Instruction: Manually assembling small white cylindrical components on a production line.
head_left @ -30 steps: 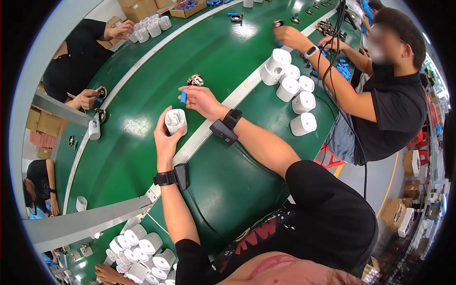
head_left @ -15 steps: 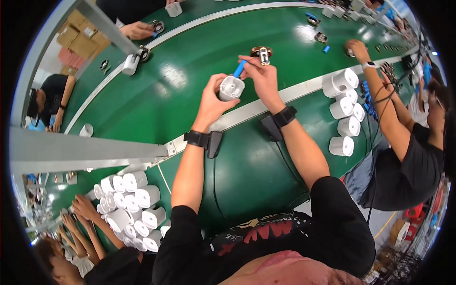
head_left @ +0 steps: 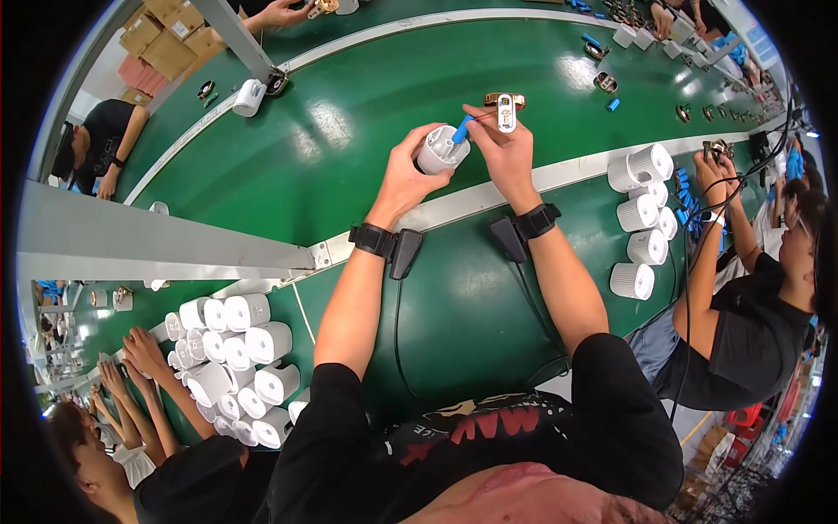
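My left hand (head_left: 408,175) is wrapped round a white plastic housing (head_left: 434,160), its open end tilted up and towards the right. With thumb and fingers my right hand (head_left: 504,155) pinches a blue cylindrical battery (head_left: 461,131). The battery's lower end is at the housing's open mouth; how deep it goes I cannot tell. Thin wires run from the battery to a metal-and-white module (head_left: 505,115) with a copper-coloured ring, at the fingertips of my right hand. Whether those fingers also grip the module is partly hidden.
A pile of white housings (head_left: 236,349) lies left, beside a co-worker's arms (head_left: 166,384). More housings (head_left: 648,247) and blue batteries (head_left: 685,196) are at right, near another person's hands (head_left: 717,179). A grey metal post (head_left: 166,253) crosses the left; green belt (head_left: 288,166) runs ahead.
The battery's lower end has come over the housing's mouth, and the housing has tilted towards it. The co-worker at right has drawn a hand back from the belt and holds a part.
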Demonstrator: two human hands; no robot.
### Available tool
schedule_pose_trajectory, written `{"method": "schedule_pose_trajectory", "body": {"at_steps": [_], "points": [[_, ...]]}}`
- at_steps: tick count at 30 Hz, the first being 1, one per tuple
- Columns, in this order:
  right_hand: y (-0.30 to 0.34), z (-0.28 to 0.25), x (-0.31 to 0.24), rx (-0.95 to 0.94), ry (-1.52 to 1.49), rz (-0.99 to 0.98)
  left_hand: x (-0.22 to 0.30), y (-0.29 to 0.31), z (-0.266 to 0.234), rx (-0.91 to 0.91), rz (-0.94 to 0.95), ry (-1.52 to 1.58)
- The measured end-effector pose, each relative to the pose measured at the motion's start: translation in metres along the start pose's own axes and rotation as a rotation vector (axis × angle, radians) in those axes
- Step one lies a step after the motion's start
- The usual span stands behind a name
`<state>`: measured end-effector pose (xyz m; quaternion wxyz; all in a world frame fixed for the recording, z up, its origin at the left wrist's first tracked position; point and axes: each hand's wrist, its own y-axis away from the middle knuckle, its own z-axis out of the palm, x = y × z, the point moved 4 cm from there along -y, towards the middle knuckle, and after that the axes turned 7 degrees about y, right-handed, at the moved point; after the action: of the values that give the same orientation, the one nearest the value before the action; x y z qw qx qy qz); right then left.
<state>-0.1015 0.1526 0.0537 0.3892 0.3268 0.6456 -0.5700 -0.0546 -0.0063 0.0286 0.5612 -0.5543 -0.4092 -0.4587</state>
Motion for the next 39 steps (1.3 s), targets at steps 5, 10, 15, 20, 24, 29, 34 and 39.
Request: {"method": "schedule_pose_trajectory", "body": {"at_steps": [5,10,15,20,24,29,34,39], "points": [[0.0,0.0,-0.006,0.048,0.214,-0.138,0.0,0.001,0.0,-0.01,-0.021,0.014],[0.002,-0.001,-0.013,0.116,0.412,-0.224,-0.002,0.0,-0.001,-0.008,-0.001,-0.023],[0.003,0.002,-0.019,0.156,0.45,-0.266,-0.001,0.0,-0.003,0.029,0.082,-0.053],[0.003,0.001,-0.026,0.142,0.515,-0.294,0.0,-0.001,-0.001,0.019,0.087,-0.06],[0.002,0.001,-0.024,0.14,0.492,-0.315,-0.001,0.0,-0.001,0.014,0.078,-0.028],[0.001,-0.001,-0.03,0.025,0.498,-0.443,-0.003,0.001,-0.001,-0.028,0.034,0.08],[0.0,0.0,-0.03,-0.094,0.568,-0.409,-0.005,0.001,0.0,-0.051,0.014,0.131],[-0.001,0.0,-0.03,-0.13,0.577,-0.364,-0.006,0.0,-0.001,-0.074,-0.009,0.194]]}}
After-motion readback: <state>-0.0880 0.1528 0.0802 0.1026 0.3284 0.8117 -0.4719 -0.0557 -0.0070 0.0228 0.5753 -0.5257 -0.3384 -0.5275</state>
